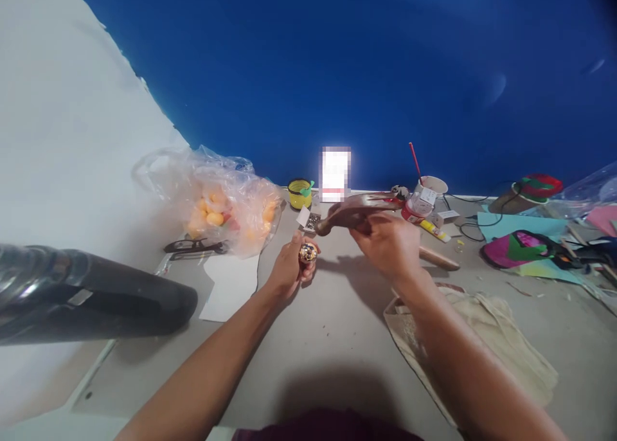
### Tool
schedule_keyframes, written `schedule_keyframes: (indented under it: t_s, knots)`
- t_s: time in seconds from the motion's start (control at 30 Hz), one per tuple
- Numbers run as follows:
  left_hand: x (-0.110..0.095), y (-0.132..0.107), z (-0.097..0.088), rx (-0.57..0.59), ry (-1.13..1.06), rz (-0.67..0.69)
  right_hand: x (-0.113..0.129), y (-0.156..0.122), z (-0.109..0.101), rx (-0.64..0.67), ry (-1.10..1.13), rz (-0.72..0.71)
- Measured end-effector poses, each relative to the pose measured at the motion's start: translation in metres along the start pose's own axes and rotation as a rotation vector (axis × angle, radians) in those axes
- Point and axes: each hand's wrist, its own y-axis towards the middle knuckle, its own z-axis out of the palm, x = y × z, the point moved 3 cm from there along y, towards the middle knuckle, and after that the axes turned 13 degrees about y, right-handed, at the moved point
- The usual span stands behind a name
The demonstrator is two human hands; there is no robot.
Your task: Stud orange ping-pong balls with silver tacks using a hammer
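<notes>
My right hand point(393, 245) grips a claw hammer point(354, 213) close to its head, and the wooden handle sticks out to the right behind the hand. The hammer's round striking face hangs just above and right of a small round object point(308, 252) studded with shiny gold and dark bits. My left hand point(288, 266) is closed around that studded object, its fingers wrapped about the side and underneath. Just beyond lies a small open box point(312, 222) of tiny metal pieces, with its white flap up.
A clear plastic bag point(231, 200) of orange items, eyeglasses point(195, 245) and white paper point(229, 287) lie left, beside a dark roll point(96, 293). A yellow cup point(299, 195) stands behind. Rightward are a white cup point(431, 185), a glue stick point(434, 230), a cloth bag point(501, 338) and coloured paper point(523, 225).
</notes>
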Motion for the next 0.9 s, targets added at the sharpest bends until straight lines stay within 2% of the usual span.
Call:
schedule_keyframes:
  t_s: [0.07, 0.2, 0.37, 0.53, 0.7, 0.73, 0.83, 0.9]
  knots:
    - [0.000, 0.001, 0.000, 0.013, -0.053, -0.019, 0.001, 0.000, 0.001, 0.015, 0.010, 0.026]
    - [0.001, 0.001, -0.001, 0.031, -0.096, -0.065, 0.007, -0.002, 0.008, 0.138, 0.050, -0.066]
    - [-0.001, -0.001, -0.002, 0.009, -0.118, -0.057, 0.002, -0.001, 0.005, -0.031, 0.023, 0.024]
    - [0.000, -0.001, -0.001, -0.034, -0.150, -0.111, 0.008, -0.005, 0.014, 0.088, 0.043, -0.122]
    - [-0.004, -0.002, -0.001, -0.091, -0.151, -0.076, 0.002, -0.002, 0.007, -0.054, 0.010, 0.006]
    - [-0.004, -0.002, 0.000, -0.092, -0.144, -0.076, 0.002, -0.002, 0.007, -0.039, 0.012, -0.004]
    - [-0.002, -0.003, 0.002, -0.086, -0.083, -0.082, 0.007, -0.003, 0.012, 0.116, 0.027, -0.107]
    - [-0.001, -0.002, 0.002, -0.092, -0.033, -0.075, 0.009, -0.004, 0.013, 0.154, 0.019, -0.127]
